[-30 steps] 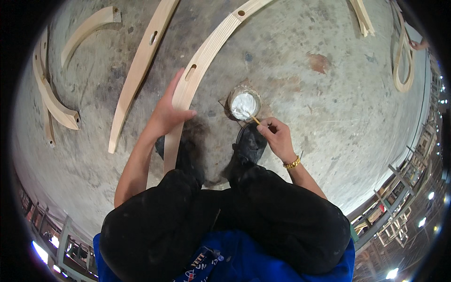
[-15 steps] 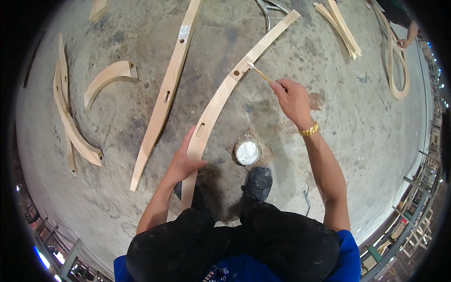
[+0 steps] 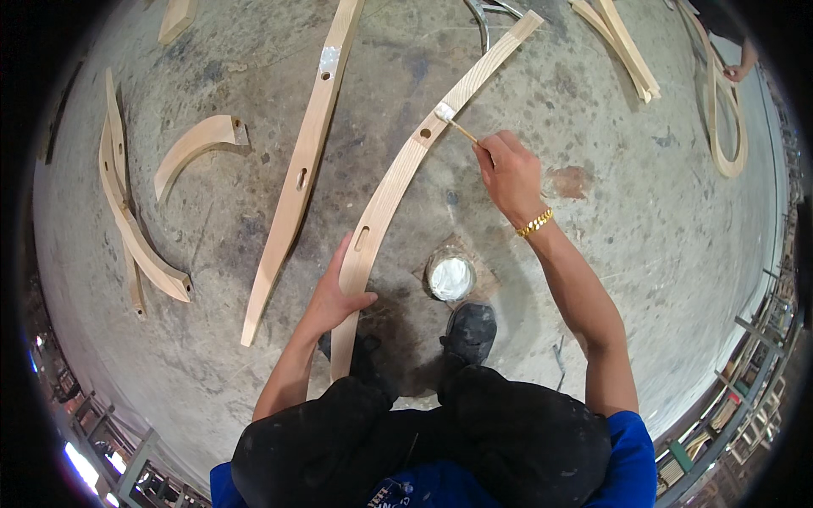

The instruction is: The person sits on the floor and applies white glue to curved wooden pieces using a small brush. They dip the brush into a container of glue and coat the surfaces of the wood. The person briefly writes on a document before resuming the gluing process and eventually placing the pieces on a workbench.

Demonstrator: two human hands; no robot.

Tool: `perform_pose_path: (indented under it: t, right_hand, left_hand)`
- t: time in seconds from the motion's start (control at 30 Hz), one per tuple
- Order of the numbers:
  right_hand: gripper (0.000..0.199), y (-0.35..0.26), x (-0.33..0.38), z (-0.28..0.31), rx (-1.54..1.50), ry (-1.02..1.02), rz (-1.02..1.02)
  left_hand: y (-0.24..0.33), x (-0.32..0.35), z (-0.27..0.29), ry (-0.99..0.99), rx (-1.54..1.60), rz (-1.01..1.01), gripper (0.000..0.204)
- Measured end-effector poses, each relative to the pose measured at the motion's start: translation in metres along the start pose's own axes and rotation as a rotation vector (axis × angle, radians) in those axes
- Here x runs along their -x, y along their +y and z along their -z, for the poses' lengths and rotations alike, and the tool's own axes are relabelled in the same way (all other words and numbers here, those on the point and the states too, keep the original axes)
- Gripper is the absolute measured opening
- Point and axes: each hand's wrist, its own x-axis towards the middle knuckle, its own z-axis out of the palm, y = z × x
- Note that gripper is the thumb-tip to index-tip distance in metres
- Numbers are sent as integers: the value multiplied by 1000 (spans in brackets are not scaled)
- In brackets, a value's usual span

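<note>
Long curved pale wooden slat [image 3: 398, 182], laid on concrete floor [image 3: 644, 254]: lower end was gripped by left hand [image 3: 334, 296]. Thin white-tipped brush [image 3: 453, 123], apparently wooden-handled, was pinched in outstretched right hand [image 3: 508, 173], tip touching slat's upper part.

No packages, labels, signs, screens.

Pale blond curved slat [image 3: 398, 182] — white-tipped brush [image 3: 449, 118] — white-filled tub [image 3: 450, 278], gold bracelet [image 3: 534, 223] (mottled grey floor [image 3: 644, 279]).
</note>
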Motion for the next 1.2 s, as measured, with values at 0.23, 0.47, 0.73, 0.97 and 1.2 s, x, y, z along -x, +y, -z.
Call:
perform_pose_path:
  t: [0.23, 0.47, 0.73, 0.97, 1.2]
  right_hand:
    - [9, 8, -6, 6, -45, 41, 39]
    - [10, -3, 1, 1, -48, -39, 115]
    - [9, 3, 4, 2, -61, -25, 104]
    - [10, 5, 11, 4, -73, 22, 134]
    - [10, 1, 10, 2, -121, 65, 56]
  left_hand:
    - [1, 0, -2, -12, 14, 15, 103]
    - [-6, 0, 1, -14, 43, -5, 103]
    - [-1, -2, -2, -15, 35, -7, 104]
    - [1, -1, -4, -3, 24, -21, 104]
    - [5, 0, -4, 2, 31, -8, 103]
